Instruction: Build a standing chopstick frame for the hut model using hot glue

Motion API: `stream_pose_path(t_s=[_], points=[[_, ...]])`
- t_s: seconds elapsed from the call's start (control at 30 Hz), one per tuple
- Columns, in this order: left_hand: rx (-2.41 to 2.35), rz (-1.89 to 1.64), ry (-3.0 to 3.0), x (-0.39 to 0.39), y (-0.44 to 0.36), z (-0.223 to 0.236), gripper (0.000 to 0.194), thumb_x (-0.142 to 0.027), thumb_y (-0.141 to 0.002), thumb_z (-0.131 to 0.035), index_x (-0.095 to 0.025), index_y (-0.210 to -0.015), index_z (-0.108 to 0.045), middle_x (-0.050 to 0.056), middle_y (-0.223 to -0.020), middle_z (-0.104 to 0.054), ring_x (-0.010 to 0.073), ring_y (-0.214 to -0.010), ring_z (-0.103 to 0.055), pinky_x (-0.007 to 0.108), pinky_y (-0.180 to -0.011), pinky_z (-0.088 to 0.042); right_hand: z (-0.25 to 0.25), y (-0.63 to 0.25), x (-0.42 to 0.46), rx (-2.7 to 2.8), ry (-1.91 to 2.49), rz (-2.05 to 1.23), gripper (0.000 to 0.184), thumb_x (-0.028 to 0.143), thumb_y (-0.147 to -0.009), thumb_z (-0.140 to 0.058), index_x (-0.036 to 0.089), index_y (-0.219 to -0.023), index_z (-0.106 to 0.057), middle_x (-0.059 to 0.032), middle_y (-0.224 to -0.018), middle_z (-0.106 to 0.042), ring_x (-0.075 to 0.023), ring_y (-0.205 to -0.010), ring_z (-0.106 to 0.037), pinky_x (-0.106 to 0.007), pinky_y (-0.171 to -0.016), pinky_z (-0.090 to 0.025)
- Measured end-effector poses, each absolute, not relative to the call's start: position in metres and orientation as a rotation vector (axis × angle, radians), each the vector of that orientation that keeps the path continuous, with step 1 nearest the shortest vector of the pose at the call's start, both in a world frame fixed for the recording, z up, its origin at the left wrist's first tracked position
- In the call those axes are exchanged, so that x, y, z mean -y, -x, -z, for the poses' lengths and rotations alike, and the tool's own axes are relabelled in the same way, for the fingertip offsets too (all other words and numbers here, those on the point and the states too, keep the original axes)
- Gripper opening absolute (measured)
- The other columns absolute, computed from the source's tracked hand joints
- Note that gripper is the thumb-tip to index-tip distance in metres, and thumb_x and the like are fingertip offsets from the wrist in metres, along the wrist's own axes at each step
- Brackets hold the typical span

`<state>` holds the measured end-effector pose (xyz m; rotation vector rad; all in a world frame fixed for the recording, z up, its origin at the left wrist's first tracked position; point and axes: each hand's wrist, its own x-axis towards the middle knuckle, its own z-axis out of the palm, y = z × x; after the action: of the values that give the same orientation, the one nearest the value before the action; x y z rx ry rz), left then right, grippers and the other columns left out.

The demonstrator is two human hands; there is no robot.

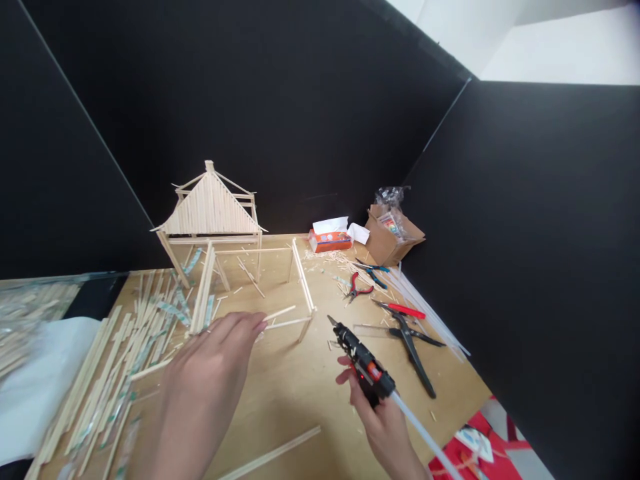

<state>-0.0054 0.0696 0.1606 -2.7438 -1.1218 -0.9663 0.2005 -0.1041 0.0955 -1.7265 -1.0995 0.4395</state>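
Observation:
My left hand (215, 360) is closed on a thin wooden stick (281, 312), whose tip pokes out past the fingertips. The hand is over the near side of an open wooden frame (304, 280) made of thin posts and rails, and it hides part of that frame. My right hand (377, 413) grips a black glue gun (367, 363) with a small red light showing. Its nozzle points up and left, apart from the frame's near right corner. A translucent glue stick (425, 437) comes out of the gun's back end.
Behind the frame stands a stick-built model with a pointed roof (210, 207). Loose sticks (115, 367) cover the left side. At right lie red-handled pliers (359, 288), black cutters (413, 350), clear glue sticks (425, 310), a tissue pack (330, 237) and a cardboard box (393, 240). Black panels (300, 120) enclose the table.

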Motion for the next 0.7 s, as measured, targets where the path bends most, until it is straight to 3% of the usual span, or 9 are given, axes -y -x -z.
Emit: stream_pose_path(t_s=[0.17, 0.43, 0.7], points=[[1.140, 0.996, 2.745, -0.069, 0.006, -0.165, 0.024, -0.034, -0.097, -0.037, -0.024, -0.100, -0.060, 0.001, -0.097, -0.071, 0.0207, -0.079, -0.067, 0.031, -0.070, -0.045, -0.117, -0.181, 0.091, 1.259, 1.703, -0.278, 0.019, 0.023, -0.088, -0.057, 0.023, -0.106, -0.054, -0.0021, -0.088, -0.063, -0.0150, -0.073, -0.063, -0.023, -0.065, -0.050], [1.158, 1.008, 2.724, -0.067, 0.002, -0.170, 0.032, -0.035, -0.099, -0.032, -0.023, -0.095, -0.062, 0.000, -0.093, -0.072, 0.0194, -0.071, -0.067, 0.030, -0.063, -0.044, -0.106, -0.181, 0.080, 1.462, 1.835, -0.054, 0.021, 0.015, -0.083, -0.055, 0.023, -0.102, -0.051, -0.0004, -0.084, -0.060, -0.0145, -0.064, -0.059, -0.023, -0.059, -0.046], [1.211, 0.927, 2.785, -0.065, -0.002, -0.165, 0.024, -0.032, -0.097, -0.039, -0.023, -0.099, -0.062, 0.001, -0.098, -0.071, 0.0210, -0.078, -0.068, 0.031, -0.068, -0.046, -0.103, -0.181, 0.081, 1.454, 1.936, -0.016, 0.022, 0.013, -0.083, -0.054, 0.023, -0.103, -0.049, -0.0003, -0.084, -0.060, -0.0157, -0.069, -0.060, -0.024, -0.063, -0.045]])
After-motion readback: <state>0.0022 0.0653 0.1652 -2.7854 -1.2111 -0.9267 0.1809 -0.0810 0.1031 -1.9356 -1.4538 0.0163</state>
